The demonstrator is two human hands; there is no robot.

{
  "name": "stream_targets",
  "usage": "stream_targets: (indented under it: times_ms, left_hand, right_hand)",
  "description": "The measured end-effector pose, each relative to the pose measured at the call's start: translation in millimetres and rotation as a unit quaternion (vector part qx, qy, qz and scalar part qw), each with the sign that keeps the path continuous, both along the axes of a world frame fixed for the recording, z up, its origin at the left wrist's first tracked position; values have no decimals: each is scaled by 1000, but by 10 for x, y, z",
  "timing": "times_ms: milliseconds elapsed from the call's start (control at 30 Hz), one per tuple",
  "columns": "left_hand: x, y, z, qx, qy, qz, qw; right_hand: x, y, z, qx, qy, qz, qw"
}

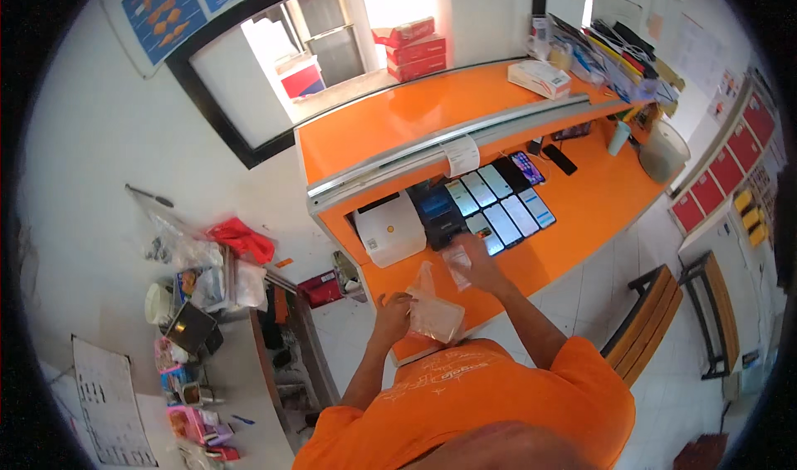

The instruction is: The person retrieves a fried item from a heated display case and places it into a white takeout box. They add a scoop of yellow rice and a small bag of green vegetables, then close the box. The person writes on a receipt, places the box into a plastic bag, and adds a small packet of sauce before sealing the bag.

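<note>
My left hand (392, 318) grips the edge of a clear plastic bag (436, 313) with something pale inside. The bag lies close to my shirt, at the near edge of an orange counter (548, 246). My right hand (482, 269) holds a small clear plastic packet (456, 266) whose contents I cannot make out. Just beyond that hand sit a black printer-like device (443, 221) and several phones with lit screens (501, 221), laid in rows. A white machine with a round emblem (391, 236) stands at the left end of the counter.
A raised orange shelf (411, 115) overhangs the back of the counter, bearing a white box (539, 79). A printed paper slip (462, 154) hangs from its rail. To the right are a pale bin (665, 151) and a wooden bench (644, 323). A cluttered side table (252, 383) stands left.
</note>
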State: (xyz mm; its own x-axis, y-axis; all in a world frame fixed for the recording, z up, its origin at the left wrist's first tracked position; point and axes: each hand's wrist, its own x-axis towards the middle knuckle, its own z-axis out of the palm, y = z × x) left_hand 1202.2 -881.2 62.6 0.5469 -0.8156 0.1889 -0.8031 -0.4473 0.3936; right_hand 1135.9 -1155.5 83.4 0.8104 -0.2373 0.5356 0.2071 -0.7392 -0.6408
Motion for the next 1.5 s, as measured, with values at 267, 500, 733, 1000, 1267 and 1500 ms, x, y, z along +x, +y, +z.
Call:
stream_targets:
  times_ms: [267, 500, 733, 1000, 1267, 1500]
  left_hand:
    - [-217, -215, -38, -157, 185, 163, 956]
    - [-520, 430, 104, -308, 257, 268, 876]
    - [-918, 1611, 202, -614, 332, 233, 677]
    - [-1566, 3686, 389, -692, 232, 448, 517]
    - [-2352, 5216, 329, -670, 117, 565, 468]
    - [-2419, 5742, 51, -673, 82, 651, 343]
  right_hand:
    - [1198, -1416, 182, 203, 41, -183, 961]
    - [852, -49, 341, 600, 46, 149, 785]
    - [368, 2554, 144, 366, 338, 452, 740]
    - [97, 4909, 133, 195, 407, 622, 639]
    - [509, 6878, -339, 51, 518, 753, 403]
    - [1131, 9335, -1182, 25, 308, 695, 650]
